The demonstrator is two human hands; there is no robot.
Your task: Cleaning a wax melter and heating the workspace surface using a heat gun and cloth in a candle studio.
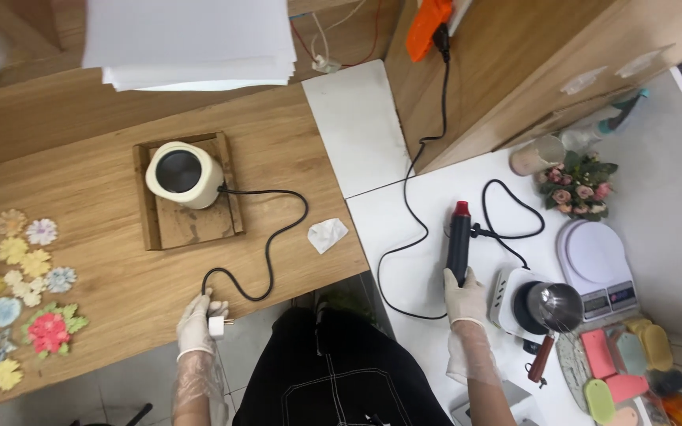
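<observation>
My gloved left hand [197,323] holds a white plug [218,326] at the front edge of the wooden table [104,260]. Its black cord [270,237] runs up to a cream electric pot [183,174] standing on a wooden tray [191,225]. My gloved right hand [465,298] grips a black heat gun with a red tip [459,237] over the white table [404,237], tip pointing away from me. The gun's black cable [412,181] leads up to an orange socket block [426,24].
Several pastel flower-shaped pieces [9,300] lie at the left. A crumpled tissue [327,233] lies near the wooden table's right edge, with a paper stack [191,39] at the back. A small metal pot on a hot plate [550,306], a scale [597,264], a bouquet [582,185] and coloured moulds [617,371] stand at the right.
</observation>
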